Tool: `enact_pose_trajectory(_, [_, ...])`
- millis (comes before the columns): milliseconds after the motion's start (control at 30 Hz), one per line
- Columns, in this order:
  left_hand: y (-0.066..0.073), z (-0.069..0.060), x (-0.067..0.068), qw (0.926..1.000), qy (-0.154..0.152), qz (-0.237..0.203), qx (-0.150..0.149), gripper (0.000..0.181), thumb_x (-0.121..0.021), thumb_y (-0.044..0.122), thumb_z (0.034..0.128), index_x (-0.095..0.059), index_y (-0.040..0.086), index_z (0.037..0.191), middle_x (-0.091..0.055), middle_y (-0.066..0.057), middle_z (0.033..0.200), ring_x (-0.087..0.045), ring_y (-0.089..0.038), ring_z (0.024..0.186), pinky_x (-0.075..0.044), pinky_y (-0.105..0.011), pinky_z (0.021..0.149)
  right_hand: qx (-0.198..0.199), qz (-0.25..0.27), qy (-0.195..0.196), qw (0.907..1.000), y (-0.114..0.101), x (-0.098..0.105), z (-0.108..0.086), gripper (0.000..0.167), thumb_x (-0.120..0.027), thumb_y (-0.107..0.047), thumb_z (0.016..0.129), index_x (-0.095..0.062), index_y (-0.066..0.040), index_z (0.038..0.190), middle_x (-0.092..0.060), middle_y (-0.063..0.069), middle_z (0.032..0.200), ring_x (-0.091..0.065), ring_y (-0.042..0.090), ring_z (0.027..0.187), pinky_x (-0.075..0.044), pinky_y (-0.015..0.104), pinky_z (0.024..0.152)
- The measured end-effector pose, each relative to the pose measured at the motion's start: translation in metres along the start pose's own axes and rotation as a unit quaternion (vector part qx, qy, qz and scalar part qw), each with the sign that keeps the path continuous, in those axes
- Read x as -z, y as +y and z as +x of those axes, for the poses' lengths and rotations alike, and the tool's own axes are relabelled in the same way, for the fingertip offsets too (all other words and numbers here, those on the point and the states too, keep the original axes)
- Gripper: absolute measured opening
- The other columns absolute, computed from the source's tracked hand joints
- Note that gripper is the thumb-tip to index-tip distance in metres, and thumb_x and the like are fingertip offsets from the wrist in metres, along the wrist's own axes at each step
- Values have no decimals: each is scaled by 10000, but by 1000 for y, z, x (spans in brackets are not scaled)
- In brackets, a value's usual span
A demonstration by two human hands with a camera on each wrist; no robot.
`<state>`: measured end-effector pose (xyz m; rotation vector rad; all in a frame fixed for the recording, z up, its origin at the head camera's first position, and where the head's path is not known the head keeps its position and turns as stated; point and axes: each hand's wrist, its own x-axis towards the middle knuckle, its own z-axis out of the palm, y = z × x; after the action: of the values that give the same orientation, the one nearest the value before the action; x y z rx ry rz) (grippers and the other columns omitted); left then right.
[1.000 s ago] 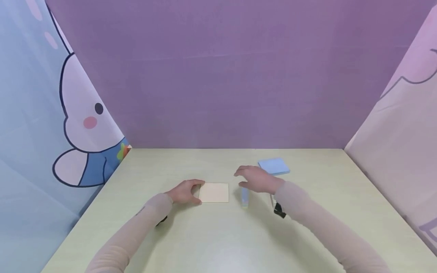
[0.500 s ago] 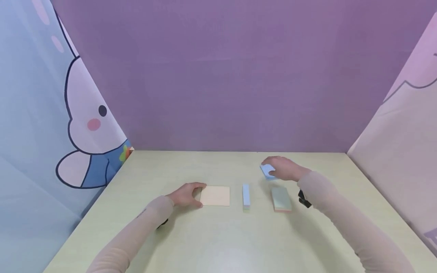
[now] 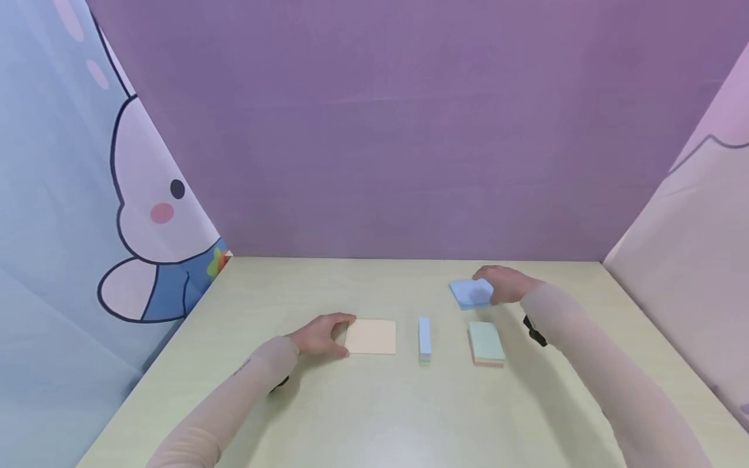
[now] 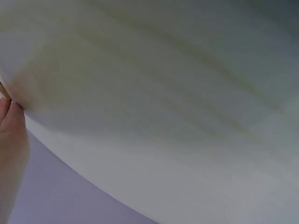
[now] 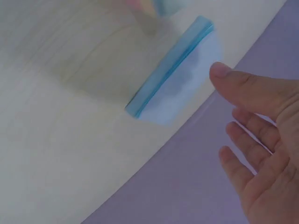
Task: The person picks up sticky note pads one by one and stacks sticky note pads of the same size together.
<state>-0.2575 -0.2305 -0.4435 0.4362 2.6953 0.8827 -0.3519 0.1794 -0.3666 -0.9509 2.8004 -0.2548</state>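
Note:
My left hand (image 3: 318, 335) holds the left end of a cream rectangular sticky note pad (image 3: 372, 337), thumb at its near corner and a finger at its far corner. In the left wrist view only a few fingertips (image 4: 13, 109) show at the edge, touching a thin edge of the pad. My right hand (image 3: 508, 284) is at the right end of a blue sticky note pad (image 3: 468, 292) and covers part of it in the head view. The right wrist view shows that hand with thumb and fingers spread, apart from the blue pad (image 5: 180, 77).
Between the hands lies a narrow strip-shaped pad (image 3: 424, 338), blue on top with other colours below. A pale green pad (image 3: 486, 342) with a pinkish bottom layer lies nearer than the blue one. A purple backdrop (image 3: 409, 130) rises behind the table (image 3: 363, 416).
My right hand has gone from above the strip-shaped pad to the blue pad, then shifted right, uncovering more of it. The green pad has come into full view. My left hand has stayed put.

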Motion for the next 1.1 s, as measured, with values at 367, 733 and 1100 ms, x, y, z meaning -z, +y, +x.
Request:
enact_pose_trajectory(367, [-1,-19,4,10000,68,56,-3,761,-788,216,695,-427,131,1361,-402,-75,1421,-335,-288,1324,-270,-436,1094,-458,400,-156,9980,15,-16,12,690,-759,19,625,-485,47,1258,-497,251,1262,-459,423,1145,-400,537,943])
enact_pose_trajectory(733, [-1,-36,2,9999,20,-50,-104,756,-784,209,699,-427,112,1359,-405,-90,1416,-333,-296,1324,-270,-443,1093,-949,720,-529,9915,11,-24,19,802,-743,9,615,-385,58,1331,-457,243,1285,-458,365,1098,-390,522,947])
enact_pose_trajectory(1100, [2,-33,0,9998,29,110,-139,764,-788,230,697,-425,129,1362,-405,-78,1418,-333,-285,1326,-262,-438,1098,-1133,749,-665,9885,12,-28,12,794,-750,-48,619,-391,52,1320,-473,213,1243,-467,336,1057,-407,502,934])
